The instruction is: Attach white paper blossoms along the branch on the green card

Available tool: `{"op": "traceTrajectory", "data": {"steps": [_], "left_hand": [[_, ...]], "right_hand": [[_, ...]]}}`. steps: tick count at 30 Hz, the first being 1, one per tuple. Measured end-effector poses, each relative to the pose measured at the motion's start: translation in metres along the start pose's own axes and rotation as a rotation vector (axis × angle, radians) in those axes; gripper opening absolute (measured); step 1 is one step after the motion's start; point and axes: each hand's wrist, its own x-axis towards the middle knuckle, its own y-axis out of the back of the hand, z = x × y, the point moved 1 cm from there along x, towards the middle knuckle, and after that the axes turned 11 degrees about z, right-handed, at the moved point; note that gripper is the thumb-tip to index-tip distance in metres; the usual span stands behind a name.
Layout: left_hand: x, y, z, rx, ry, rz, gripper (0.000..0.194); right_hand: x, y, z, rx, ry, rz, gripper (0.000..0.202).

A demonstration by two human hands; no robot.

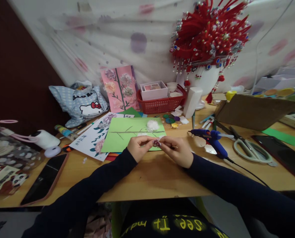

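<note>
Both my hands meet over the front edge of a light green card (120, 135). My left hand (139, 147) pinches one side of a small purple-and-white piece (157, 142), perhaps crumpled paper; its exact kind is too small to tell. On its other side, the fingers of my right hand (178, 150) are closed on the same piece. Dark branch lines run across the card, and a fluffy white tuft (152, 125) sits on its upper right. A second pale patch shows just behind my fingers, partly hidden.
Right of my hands lie a blue glue gun (209, 137) with its cord, scissors (251, 149) and a dark phone (278, 152). Behind stand a red basket (159, 105) and a pink flower picture (119, 87). Another phone (46, 178) and flower-printed sheets (88, 145) lie left.
</note>
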Motion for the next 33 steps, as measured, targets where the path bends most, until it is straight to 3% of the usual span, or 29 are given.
{"op": "traceTrajectory", "data": {"steps": [16,20,23,26,28,31,33], "left_hand": [[0.009,0.008,0.0,0.057,0.055,0.233,0.022],[0.019,0.016,-0.002,0.012,0.044,0.346,0.028],[0.028,0.025,-0.006,0.018,0.012,0.415,0.029],[0.035,0.034,-0.012,0.031,0.016,0.412,0.028],[0.037,0.037,-0.015,0.045,0.024,0.385,0.026],[0.037,0.037,-0.017,0.105,0.007,0.306,0.023],[0.035,0.034,-0.017,0.185,-0.037,0.223,0.022]], "right_hand": [[-0.001,0.002,0.0,0.022,-0.069,0.003,0.026],[-0.001,0.004,0.002,0.03,-0.085,0.026,0.023],[-0.003,0.002,0.003,0.007,0.025,-0.13,0.014],[-0.009,-0.003,0.003,-0.015,0.193,-0.441,0.009],[-0.013,-0.006,0.005,-0.058,0.258,-0.551,0.01],[-0.015,-0.006,0.006,-0.086,0.316,-0.507,0.009],[-0.012,-0.002,0.006,-0.066,0.346,-0.38,0.024]]}}
